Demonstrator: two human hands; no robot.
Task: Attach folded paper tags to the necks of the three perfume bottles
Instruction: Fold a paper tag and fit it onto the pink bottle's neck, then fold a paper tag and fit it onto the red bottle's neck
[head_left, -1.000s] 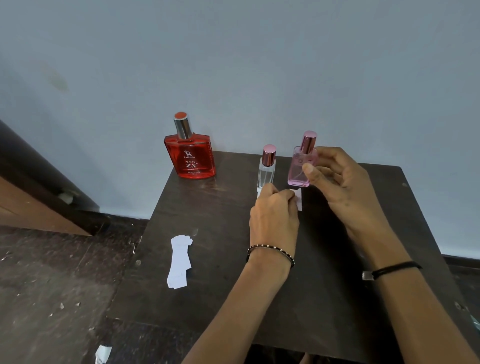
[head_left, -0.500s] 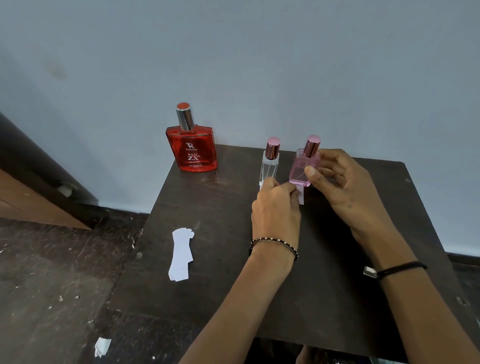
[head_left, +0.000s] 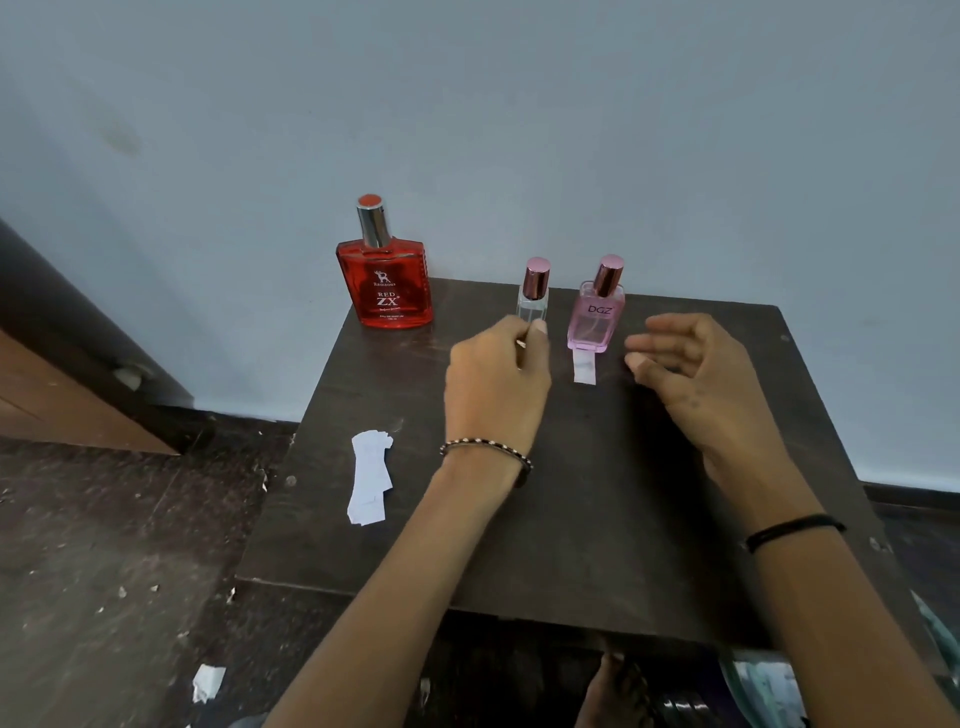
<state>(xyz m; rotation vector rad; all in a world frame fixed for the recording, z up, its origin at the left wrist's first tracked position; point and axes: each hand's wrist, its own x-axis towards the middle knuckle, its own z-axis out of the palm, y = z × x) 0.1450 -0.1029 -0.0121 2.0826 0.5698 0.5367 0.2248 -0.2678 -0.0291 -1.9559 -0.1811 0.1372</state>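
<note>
Three perfume bottles stand at the back of the dark table (head_left: 597, 519). The big red bottle (head_left: 384, 283) is at the left corner, the slim clear bottle (head_left: 532, 304) in the middle, and the pink bottle (head_left: 595, 322) to its right. A white paper tag (head_left: 584, 366) lies flat in front of the pink bottle, its top end at the bottle's base. My left hand (head_left: 498, 384) is closed around the lower part of the clear bottle, thumb against the glass. My right hand (head_left: 691, 374) hovers to the right of the pink bottle, fingers apart and holding nothing.
A small stack of white paper tags (head_left: 369, 478) lies near the table's left edge. The wall rises right behind the bottles. A paper scrap (head_left: 208, 683) lies on the dark floor at the left, and brown wooden furniture (head_left: 62, 395) stands at the far left.
My right hand has let go of the pink bottle and pulled back to the right. My left hand has left the tag in front of it and shifted left onto the clear bottle.
</note>
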